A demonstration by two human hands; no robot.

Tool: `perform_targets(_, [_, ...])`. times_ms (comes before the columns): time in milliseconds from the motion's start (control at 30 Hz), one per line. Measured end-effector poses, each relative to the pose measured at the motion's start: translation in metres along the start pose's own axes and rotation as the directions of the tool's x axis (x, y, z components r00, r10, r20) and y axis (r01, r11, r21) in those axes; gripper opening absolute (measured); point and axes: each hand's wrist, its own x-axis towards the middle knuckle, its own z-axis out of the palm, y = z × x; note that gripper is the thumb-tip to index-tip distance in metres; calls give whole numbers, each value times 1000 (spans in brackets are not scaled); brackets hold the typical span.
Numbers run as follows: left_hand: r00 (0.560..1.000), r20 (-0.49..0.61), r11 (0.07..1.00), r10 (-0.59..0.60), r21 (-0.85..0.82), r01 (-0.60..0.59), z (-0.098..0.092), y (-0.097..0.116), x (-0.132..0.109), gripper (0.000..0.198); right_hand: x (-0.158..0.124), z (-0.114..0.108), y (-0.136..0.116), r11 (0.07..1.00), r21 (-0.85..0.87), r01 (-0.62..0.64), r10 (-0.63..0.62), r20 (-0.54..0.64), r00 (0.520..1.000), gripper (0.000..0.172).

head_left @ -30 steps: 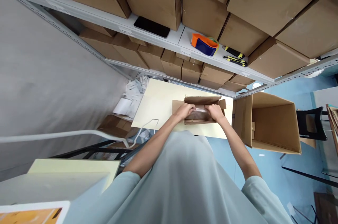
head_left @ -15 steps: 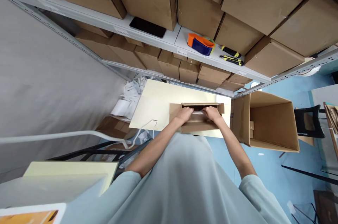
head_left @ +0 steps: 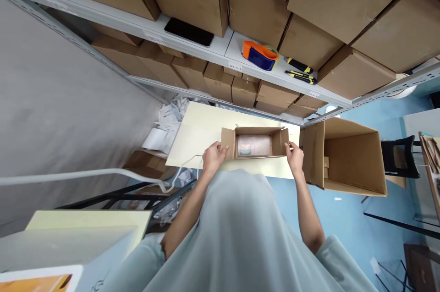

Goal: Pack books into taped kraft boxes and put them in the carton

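Note:
An open cardboard box (head_left: 276, 144) stands on the pale yellow tabletop (head_left: 197, 131) in front of me. Inside it lies a flat, clear-wrapped package (head_left: 255, 145) with a small coloured patch at its left end. My left hand (head_left: 213, 158) pinches the box's left end flap between thumb and fingers. At the opposite end, my right hand (head_left: 294, 158) has its thumb and fingers closed on the right end flap. Both end flaps point outward, and the top is open towards me.
A large open cardboard carton (head_left: 355, 159) stands right of the table. Shelves above hold many cardboard boxes (head_left: 257, 12), a black phone-like slab (head_left: 189, 31), an orange and blue tape dispenser (head_left: 260, 55) and two utility knives (head_left: 300, 71). A white bent tube (head_left: 113, 173) crosses at left.
Both hands have come out of the box and moved apart to its two end flaps. The package now lies flat inside, and the box's near long flap no longer shows.

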Motion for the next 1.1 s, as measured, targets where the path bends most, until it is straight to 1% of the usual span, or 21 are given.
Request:
perform_targets(67, [995,-82,999,48,-7,-48,-7,4,3,19,-9,6,-8,1000,4,-3,3,-13,1000,64])
perform_targets(133, [987,-137,996,83,-23,-86,-17,6,7,17,-18,14,-17,1000,24,-15,15,-8,1000,65])
perform_targets(233, [987,-137,994,86,-58,-95,-33,7,10,15,-28,25,-27,996,84,-38,39,-7,999,63])
perform_targets(333, [984,-134,991,115,-54,-123,-41,5,5,20,-32,31,-36,991,129,-28,32,-27,999,63])
perform_targets(400, [979,-146,988,141,-36,-147,-40,4,-4,28,-29,31,-41,993,114,-16,22,-55,998,62])
perform_targets(500, [977,-155,987,145,-42,-153,-31,0,-20,37,-16,30,-50,999,40,-11,15,-84,996,60])
perform_targets(567, [976,-151,984,158,-60,-168,-22,-4,-31,39,-1,28,-57,1000,-14,-14,12,-89,996,57])
perform_targets(700, [961,-145,966,236,-71,-248,-9,-14,-49,36,38,28,-68,995,-78,-55,50,-62,997,46])
perform_targets(800, [948,-118,949,296,-74,-305,-8,-19,-55,33,64,30,-72,993,-72,-90,87,-39,995,39])
perform_targets(900, [913,-84,911,398,-78,-405,-9,-20,-52,32,80,37,-71,996,-10,-92,91,-26,995,35])
perform_targets(967, [887,-41,885,460,-68,-461,-8,-21,-46,35,81,45,-68,992,79,-97,97,2,995,38])
perform_targets(1033, [871,46,872,489,-52,-487,-8,-21,-39,40,75,56,-63,976,186,-117,109,51,993,44])
perform_targets(1100, [858,146,869,493,-33,-494,-8,-22,-32,46,65,66,-57,937,315,-150,120,113,986,50])
